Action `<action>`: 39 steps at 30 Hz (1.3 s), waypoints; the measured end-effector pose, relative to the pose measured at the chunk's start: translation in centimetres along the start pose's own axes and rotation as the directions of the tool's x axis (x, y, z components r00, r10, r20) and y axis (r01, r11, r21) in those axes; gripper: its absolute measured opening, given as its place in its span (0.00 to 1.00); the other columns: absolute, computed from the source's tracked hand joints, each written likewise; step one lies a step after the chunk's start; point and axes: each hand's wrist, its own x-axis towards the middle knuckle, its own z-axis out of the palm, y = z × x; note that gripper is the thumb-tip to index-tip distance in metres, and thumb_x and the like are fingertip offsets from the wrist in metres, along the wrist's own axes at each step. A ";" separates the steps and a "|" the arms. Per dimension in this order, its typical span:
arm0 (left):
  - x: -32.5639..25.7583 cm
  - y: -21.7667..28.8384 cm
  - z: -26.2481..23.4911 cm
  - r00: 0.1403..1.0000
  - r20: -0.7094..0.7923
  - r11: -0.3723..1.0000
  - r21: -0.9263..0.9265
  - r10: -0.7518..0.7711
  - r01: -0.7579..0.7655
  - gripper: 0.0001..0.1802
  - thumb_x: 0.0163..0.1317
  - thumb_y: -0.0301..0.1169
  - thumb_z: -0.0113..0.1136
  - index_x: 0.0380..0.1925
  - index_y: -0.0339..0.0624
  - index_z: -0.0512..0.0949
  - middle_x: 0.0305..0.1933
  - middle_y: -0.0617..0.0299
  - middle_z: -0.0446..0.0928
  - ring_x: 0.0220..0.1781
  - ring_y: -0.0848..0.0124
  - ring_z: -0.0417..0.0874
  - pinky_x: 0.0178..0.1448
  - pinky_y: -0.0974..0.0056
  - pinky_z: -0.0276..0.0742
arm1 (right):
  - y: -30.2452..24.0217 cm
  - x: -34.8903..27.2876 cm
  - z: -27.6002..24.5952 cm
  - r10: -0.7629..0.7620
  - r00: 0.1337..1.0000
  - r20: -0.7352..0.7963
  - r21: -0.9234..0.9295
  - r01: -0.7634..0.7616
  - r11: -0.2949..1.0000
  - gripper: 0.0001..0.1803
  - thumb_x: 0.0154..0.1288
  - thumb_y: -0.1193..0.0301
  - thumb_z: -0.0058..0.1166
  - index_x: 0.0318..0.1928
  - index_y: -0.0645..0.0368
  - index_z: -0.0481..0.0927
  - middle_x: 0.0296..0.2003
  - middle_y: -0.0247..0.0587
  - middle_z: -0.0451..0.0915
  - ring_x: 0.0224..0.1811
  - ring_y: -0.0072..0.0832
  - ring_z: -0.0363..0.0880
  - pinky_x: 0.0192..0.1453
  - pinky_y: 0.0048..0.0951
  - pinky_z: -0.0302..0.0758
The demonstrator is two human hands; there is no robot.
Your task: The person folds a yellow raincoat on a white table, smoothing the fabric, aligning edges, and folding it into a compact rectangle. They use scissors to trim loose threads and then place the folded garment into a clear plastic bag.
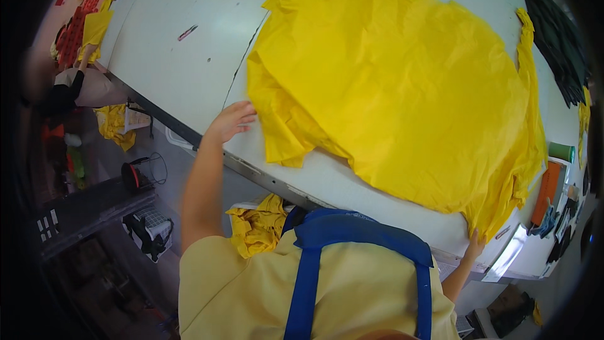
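A large yellow garment (390,88) of thin, creased fabric, possibly a jacket, lies spread over the white table (170,38). One sleeve-like part hangs out at its left side, and another bunched part runs down its right side. Beside the left edge of the fabric is my left hand (233,121), fingers stretched out and holding nothing. At the lower right corner, my right hand (475,247) grips the narrow end of the bunched part; the fingertips are partly hidden by the fabric.
A small cutter-like tool (187,33) lies on the table's left part. Dark fabric (553,41) rests at the far right, above a green spool (562,152) and an orange box (546,195). Yellow fabric (258,225) sits below the table edge. Another person (88,85) works at the left.
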 end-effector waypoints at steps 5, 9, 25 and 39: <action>4.3 -2.5 1.0 0.995 0.092 0.994 -0.109 0.043 -0.032 0.23 0.65 0.36 0.53 0.60 0.50 0.65 0.55 0.62 0.74 0.53 0.65 0.76 0.53 0.57 0.74 | -12.1 -6.3 0.1 -0.369 0.923 0.107 -0.582 0.359 0.730 0.45 0.53 0.60 0.63 0.70 0.49 0.56 0.69 0.54 0.54 0.72 0.48 0.51 0.71 0.46 0.53; 1.1 1.5 3.1 0.956 0.223 0.953 -0.274 0.191 -0.127 0.22 0.66 0.34 0.52 0.59 0.49 0.63 0.56 0.60 0.72 0.56 0.65 0.75 0.58 0.56 0.72 | -9.4 -1.5 2.1 -0.465 0.884 0.050 -0.636 0.387 0.668 0.39 0.57 0.65 0.58 0.69 0.47 0.58 0.62 0.56 0.66 0.62 0.47 0.65 0.61 0.49 0.64; -19.5 7.1 -13.7 0.841 0.046 0.729 0.475 0.539 -0.493 0.08 0.53 0.22 0.59 0.32 0.46 0.74 0.35 0.73 0.74 0.37 0.81 0.72 0.45 0.75 0.67 | -9.1 -1.2 -17.7 -0.788 0.603 -0.121 -0.492 0.653 0.575 0.25 0.48 0.86 0.47 0.50 0.59 0.75 0.42 0.50 0.75 0.43 0.52 0.76 0.46 0.47 0.72; -4.4 -5.4 -8.6 0.486 -0.257 0.122 0.949 0.835 0.292 0.31 0.59 0.46 0.57 0.63 0.57 0.66 0.71 0.54 0.54 0.69 0.43 0.57 0.66 0.42 0.60 | -3.5 -9.5 -2.0 -0.571 0.783 0.248 -0.432 0.617 0.658 0.29 0.47 0.81 0.52 0.54 0.51 0.76 0.46 0.43 0.75 0.52 0.45 0.70 0.58 0.42 0.67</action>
